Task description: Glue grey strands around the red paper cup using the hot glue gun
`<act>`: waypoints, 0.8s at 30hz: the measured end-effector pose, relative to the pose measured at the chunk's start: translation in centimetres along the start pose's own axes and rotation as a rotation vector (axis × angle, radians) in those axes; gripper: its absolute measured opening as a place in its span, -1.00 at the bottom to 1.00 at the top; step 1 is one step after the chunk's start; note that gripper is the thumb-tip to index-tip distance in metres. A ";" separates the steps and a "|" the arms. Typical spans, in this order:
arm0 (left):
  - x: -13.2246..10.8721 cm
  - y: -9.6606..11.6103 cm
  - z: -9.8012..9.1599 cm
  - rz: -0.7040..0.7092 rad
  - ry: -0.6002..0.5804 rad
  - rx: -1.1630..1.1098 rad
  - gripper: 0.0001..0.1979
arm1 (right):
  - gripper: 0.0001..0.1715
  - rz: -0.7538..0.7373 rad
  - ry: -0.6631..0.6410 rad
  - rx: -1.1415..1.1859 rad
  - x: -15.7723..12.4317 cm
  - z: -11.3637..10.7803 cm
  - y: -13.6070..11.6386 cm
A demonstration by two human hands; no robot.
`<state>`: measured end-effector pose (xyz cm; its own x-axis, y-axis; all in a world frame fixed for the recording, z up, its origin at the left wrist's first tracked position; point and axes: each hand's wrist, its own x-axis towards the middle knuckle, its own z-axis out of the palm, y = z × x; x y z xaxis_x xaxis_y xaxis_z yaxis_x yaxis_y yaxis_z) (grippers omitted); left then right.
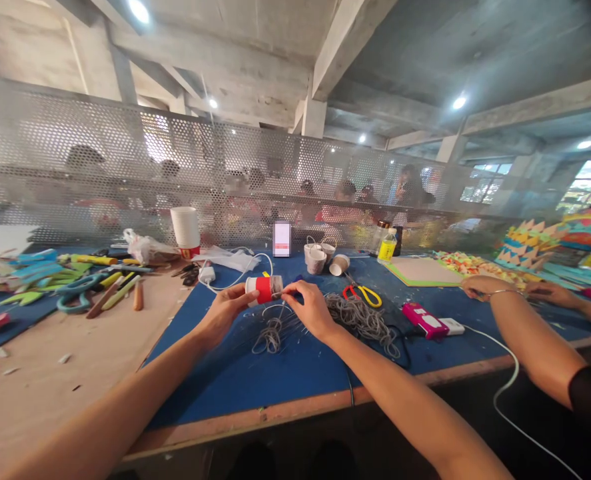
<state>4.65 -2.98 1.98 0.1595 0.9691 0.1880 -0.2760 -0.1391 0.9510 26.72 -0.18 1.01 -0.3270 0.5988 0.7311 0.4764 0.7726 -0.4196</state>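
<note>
A paper cup (264,291) with a red band lies on its side in my left hand (223,311), its fingers closed round it. Grey cord is wound at the cup's right end. There my right hand (309,307) pinches a strand of the grey cord, its fingertips close to the cup's rim. Below the hands a small tangle of cord (271,336) lies on the blue mat (215,383). A larger heap of grey cord (362,319) is to the right of my right hand.
Yellow-and-red scissors (368,295), small cord-wrapped cups (316,261), a bottle (387,247) and a magenta box (424,321) stand or lie to the right. Stacked cups (185,228) and tools (110,293) are left. Another person's arms (530,327) reach in at right.
</note>
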 end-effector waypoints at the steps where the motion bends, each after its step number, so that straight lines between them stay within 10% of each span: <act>1: 0.0 0.0 0.0 -0.004 0.007 -0.001 -0.66 | -0.95 0.009 0.002 -0.001 0.0 0.0 -0.1; 16: 0.3 -0.1 -0.4 -0.021 0.074 0.009 -0.66 | -0.79 -0.137 -0.169 -0.060 -0.3 -1.0 -1.1; 24: 0.5 0.0 -0.3 0.029 0.118 0.058 -0.67 | -0.81 0.221 -0.168 -0.539 0.0 -2.0 4.1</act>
<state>4.41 -2.42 2.00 0.0386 0.9813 0.1885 -0.2231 -0.1754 0.9589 30.28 2.61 0.33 -0.2765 0.7918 0.5447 0.8797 0.4367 -0.1883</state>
